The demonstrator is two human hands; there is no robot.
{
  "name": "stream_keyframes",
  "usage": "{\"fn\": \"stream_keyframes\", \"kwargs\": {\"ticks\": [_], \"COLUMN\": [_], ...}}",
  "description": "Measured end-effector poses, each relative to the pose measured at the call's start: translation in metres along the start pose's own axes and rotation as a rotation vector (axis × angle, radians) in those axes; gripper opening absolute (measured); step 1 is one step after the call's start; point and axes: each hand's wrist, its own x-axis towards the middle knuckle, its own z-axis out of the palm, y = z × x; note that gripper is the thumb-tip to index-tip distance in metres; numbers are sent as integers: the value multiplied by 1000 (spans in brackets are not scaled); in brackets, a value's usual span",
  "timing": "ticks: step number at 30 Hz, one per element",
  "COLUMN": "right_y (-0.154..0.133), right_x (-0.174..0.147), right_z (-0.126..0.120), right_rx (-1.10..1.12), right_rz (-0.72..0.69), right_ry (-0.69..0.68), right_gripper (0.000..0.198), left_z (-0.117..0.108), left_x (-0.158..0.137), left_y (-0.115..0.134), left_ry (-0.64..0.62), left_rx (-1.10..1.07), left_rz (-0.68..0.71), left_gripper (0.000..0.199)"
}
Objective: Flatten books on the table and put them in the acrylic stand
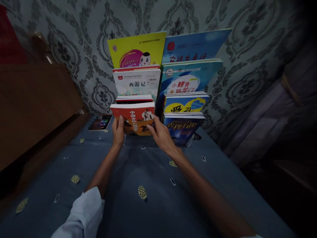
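Observation:
An orange-red book (137,115) is held upright between my two hands, at the front of the left column of standing books. My left hand (118,131) grips its left edge, thumb on the cover. On the right edge, my right hand (162,135) has its thumb and fingers closed round the book. Behind it stand a white book (137,81) and a tall yellow-green book (136,43). The right column, close by my right hand, has a dark blue book (184,129) in front. A yellow and blue book (185,103), a teal book (192,77) and a tall blue book (196,44) rise behind.
The dark blue cloth (119,198) under the books has a pineapple print. Another book or booklet (100,122) lies flat at the left, partly blurred out. A brown wooden panel (37,109) borders the left side, patterned wallpaper (99,76) the back, and a pale curtain (267,109) the right.

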Motion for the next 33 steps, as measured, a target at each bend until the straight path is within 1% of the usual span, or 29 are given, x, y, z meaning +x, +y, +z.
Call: {"fn": "stream_keyframes", "kwargs": {"ticks": [6, 11, 14, 16, 19, 24, 27, 30, 33], "right_y": [7, 16, 20, 22, 23, 24, 23, 23, 24], "right_x": [-1, -5, -6, -6, -6, -8, -8, -9, -9], "right_z": [9, 18, 20, 20, 19, 22, 24, 24, 24], "right_rx": [17, -24, -44, -53, -59, -75, -70, -89, -121], "right_rz": [18, 107, 131, 137, 158, 192, 173, 145, 142], "right_ry": [-26, -2, -12, -29, -43, -22, 8, 39, 52], "right_gripper": [40, 32, 27, 26, 24, 22, 24, 25, 27], "left_z": [-5, -6, -6, -6, -6, -7, -11, -14, -15], "left_x": [-3, -4, -4, -4, -4, -3, -1, 2, 3], "left_y": [-8, -9, -10, -9, -6, 0, 0, -1, 1], "left_ry": [14, -9, -3, 9, 9, -17, -20, -25, -58], "left_rx": [43, 84, 162, 220, 308, 483, 552, 565, 559], "left_rz": [-59, -61, -57, -36, 35, 138, 186, 185, 162], "left_gripper": [52, 53, 53, 52, 47, 31, 26, 24, 24]}}
